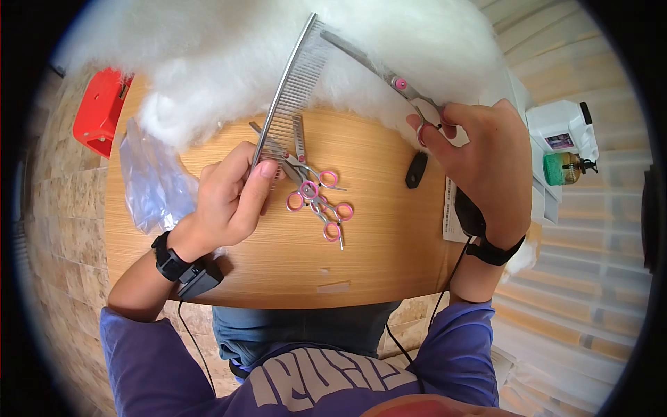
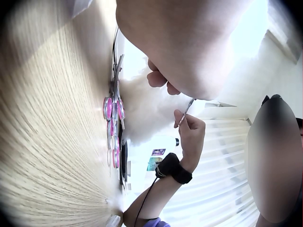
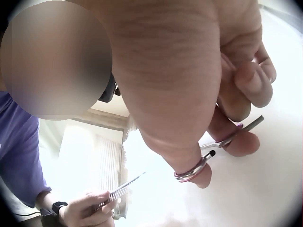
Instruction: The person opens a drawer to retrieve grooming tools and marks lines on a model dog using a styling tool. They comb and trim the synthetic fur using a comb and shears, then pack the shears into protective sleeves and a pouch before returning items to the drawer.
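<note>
My left hand point(image 1: 233, 198) grips a long metal comb point(image 1: 283, 90) near its lower end, the thumb along it and the teeth facing right. The comb's upper end overlaps a big mass of white fluffy fur point(image 1: 208, 76). In my right hand point(image 1: 490, 163) are scissors with a pink pivot screw point(image 1: 379, 68), their blades pointing up and left toward the comb's tip. The right wrist view shows the thumb through one finger ring point(image 3: 194, 172) and a finger through the other. Several pink-ringed scissors point(image 1: 303, 170) lie in a pile on the wooden table point(image 1: 382, 257), below the comb.
A crumpled clear plastic bag point(image 1: 156, 181) lies at the table's left. A black handle-like object point(image 1: 416, 170) sits near the fur at right. Beyond the right side stand a white jug point(image 1: 570, 125) and a green pump bottle point(image 1: 559, 168). A red stool point(image 1: 101, 111) is at far left.
</note>
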Demonstrator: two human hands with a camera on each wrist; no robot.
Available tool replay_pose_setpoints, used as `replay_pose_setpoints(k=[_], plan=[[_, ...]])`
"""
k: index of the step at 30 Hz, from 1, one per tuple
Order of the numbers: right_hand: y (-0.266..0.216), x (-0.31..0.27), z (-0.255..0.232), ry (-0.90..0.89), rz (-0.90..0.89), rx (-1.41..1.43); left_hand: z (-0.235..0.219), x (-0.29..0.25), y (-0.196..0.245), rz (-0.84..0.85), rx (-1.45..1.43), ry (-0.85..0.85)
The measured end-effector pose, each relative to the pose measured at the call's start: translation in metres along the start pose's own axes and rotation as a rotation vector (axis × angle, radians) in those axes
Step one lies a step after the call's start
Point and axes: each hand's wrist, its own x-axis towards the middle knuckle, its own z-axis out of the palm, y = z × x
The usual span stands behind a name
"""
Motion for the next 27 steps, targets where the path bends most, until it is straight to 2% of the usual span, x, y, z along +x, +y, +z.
replay_pose_setpoints(k=[3, 6, 8, 11, 15, 17, 20, 24, 27], plan=[[0.0, 0.0, 0.002, -0.059, 0.073, 0.129, 0.0, 0.0, 0.0, -0.007, 0.015, 0.002], [-0.004, 0.001, 0.0, -0.001, -0.016, 0.066, -0.001, 0.001, 0.001, -0.006, 0.001, -0.013], [-0.004, 0.0, -0.004, -0.085, -0.058, 0.026, 0.0, 0.001, 0.002, -0.007, -0.001, -0.01], [-0.01, 0.004, -0.012, -0.13, -0.048, 0.168, 0.0, 0.0, -0.001, -0.002, -0.012, -0.004], [-0.008, 0.003, -0.006, -0.126, -0.055, 0.16, -0.001, 0.0, 0.0, 0.002, -0.002, -0.016], [-0.007, 0.002, -0.001, -0.059, -0.031, 0.215, 0.0, 0.0, -0.001, -0.008, -0.008, -0.005], [-0.009, 0.003, -0.008, -0.087, 0.045, 0.202, -0.001, -0.001, -0.001, -0.003, 0.016, -0.007], [-0.009, 0.005, -0.006, -0.059, 0.016, 0.103, -0.001, 0.0, 0.0, 0.008, 0.004, -0.007], [-0.014, 0.005, -0.001, -0.075, 0.101, 0.105, -0.001, 0.001, 0.001, -0.001, 0.01, -0.016]])
